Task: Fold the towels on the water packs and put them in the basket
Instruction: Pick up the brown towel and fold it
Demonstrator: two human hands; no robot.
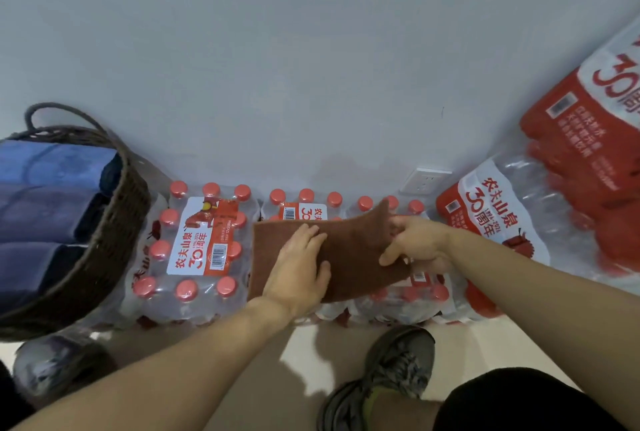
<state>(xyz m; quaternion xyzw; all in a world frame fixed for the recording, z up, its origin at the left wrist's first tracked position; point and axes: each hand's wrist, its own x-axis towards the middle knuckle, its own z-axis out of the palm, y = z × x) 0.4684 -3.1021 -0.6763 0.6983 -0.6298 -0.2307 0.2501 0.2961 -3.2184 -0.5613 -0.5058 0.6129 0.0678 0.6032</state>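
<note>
A brown towel [353, 250] lies partly folded on shrink-wrapped water packs [201, 250] with red caps, set against the wall. My left hand [298, 268] presses flat on the towel's left half. My right hand [415, 243] grips the towel's right edge and holds it lifted off the pack. A dark woven basket [114, 233] stands at the left on the packs, with folded blue and dark purple towels [52, 195] inside it.
More water packs [568, 167] are stacked high at the right against the wall. A wall socket [424, 179] sits low behind the packs. My shoe [391, 371] and knee are on the pale floor just in front.
</note>
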